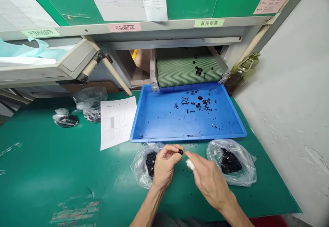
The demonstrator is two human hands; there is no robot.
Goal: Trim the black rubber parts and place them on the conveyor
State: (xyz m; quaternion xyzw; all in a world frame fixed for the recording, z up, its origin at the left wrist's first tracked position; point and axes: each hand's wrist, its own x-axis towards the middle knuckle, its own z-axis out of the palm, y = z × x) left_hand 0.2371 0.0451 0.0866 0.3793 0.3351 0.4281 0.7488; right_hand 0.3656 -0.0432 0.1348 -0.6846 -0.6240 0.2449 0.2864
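A wide green tabletop [46, 182] fills the lower view. At the back, a green mesh conveyor belt [177, 71] sits in a grey metal machine frame [169, 42], with round black plastic parts [198, 71] lying on it. A shallow rectangular blue plastic tray [187, 138] sits right under the belt's front end, holding scattered small black plastic bits [190, 103]. A white printed paper sheet [118, 122] lies left of the tray, and an olive-green bottle [243, 73] stands at its far right corner. 2 clear plastic bags lie just in front of the tray: the left bag [137, 168] holds small black parts [150, 163], the right bag [246, 165] a dark heap of black parts [229, 162].

Between the bags, the person's left hand [164, 165] has its grip together, clamped on a small black plastic piece [180, 152] at the fingertips, above the tabletop. The right hand [208, 175] is just beside it, its grip apart and not visibly touching the piece, with white tape [190, 164] wrapped on 1 finger. The piece looks light, stiff and easy to drop; its edges seem the best place to pinch it.
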